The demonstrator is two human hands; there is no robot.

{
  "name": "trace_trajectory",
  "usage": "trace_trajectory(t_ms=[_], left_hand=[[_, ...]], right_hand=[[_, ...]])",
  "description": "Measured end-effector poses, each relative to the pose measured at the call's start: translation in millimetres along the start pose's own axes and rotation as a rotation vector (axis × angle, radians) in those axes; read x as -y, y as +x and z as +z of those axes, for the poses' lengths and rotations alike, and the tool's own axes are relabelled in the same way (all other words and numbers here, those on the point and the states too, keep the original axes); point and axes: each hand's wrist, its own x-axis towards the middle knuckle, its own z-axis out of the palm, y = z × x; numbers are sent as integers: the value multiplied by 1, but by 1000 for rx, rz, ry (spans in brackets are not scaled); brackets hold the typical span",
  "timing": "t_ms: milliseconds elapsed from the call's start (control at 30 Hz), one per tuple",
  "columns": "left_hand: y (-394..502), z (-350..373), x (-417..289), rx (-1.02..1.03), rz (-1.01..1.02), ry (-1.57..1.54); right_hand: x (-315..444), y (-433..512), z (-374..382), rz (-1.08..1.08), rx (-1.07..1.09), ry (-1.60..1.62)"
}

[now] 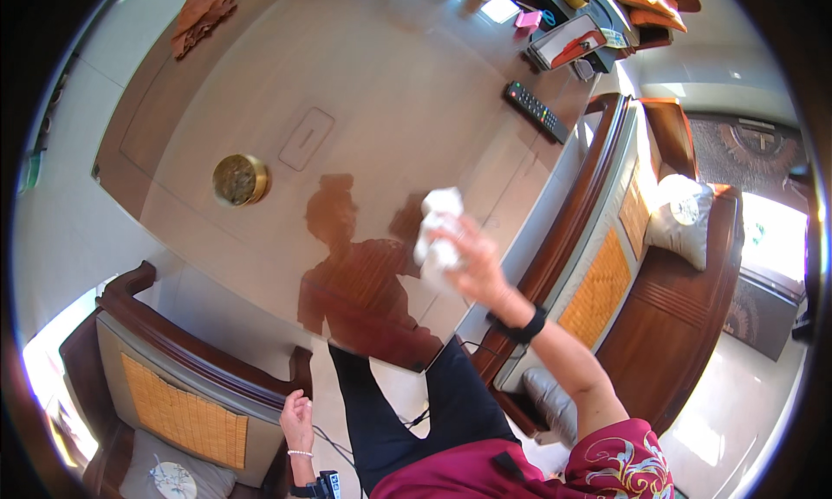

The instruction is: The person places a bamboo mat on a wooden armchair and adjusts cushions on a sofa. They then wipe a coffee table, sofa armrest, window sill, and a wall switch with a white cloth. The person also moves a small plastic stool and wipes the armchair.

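Observation:
My right hand (pixel 478 261) grips a crumpled white cloth or paper wad (pixel 441 229) on or just above the glossy brown tabletop (pixel 390 109), near its front right side. Motion blurs both the hand and the wad. A black band circles the right wrist. Low on the left, my left hand (pixel 297 413) hangs empty with loosely bent fingers beside the end of a wooden armrest (pixel 301 369). Farther over on the table stands a round gold-coloured container (pixel 240 179). Between it and the table's centre is a rounded rectangular outline with a slot (pixel 307 139).
A black remote control (pixel 536 112) lies by the right edge, below a propped phone-like screen (pixel 565 44). An orange-brown cloth (pixel 203 18) rests at the far left corner. Wooden seats with woven panels (pixel 598 284) flank the table. Cables (pixel 335 444) trail near the legs.

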Motion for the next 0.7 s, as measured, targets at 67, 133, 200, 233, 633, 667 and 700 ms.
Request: trace_trajectory(t_ms=[67,133,200,233,633,667,700], left_hand=[[-10,25,-6,-23,20,22],[-26,50,-12,-46,-14,-21],[-35,77,-23,-63,-49,-33],[-36,90,-29,-63,-52,-50],[37,73,-153,-484,354,-124],[55,56,-171,-534,450,-50],[73,43,-190,-613,531,-12]], right_hand=[[-46,43,-42,8,-200,14],[-87,73,-72,43,-288,-88],[-118,84,-89,119,-256,-145],[-130,87,-91,237,-219,-158],[-119,165,-31,-159,-214,-168],[-110,168,-20,-218,-179,-147],[-103,171,-10,-277,-147,-160]])
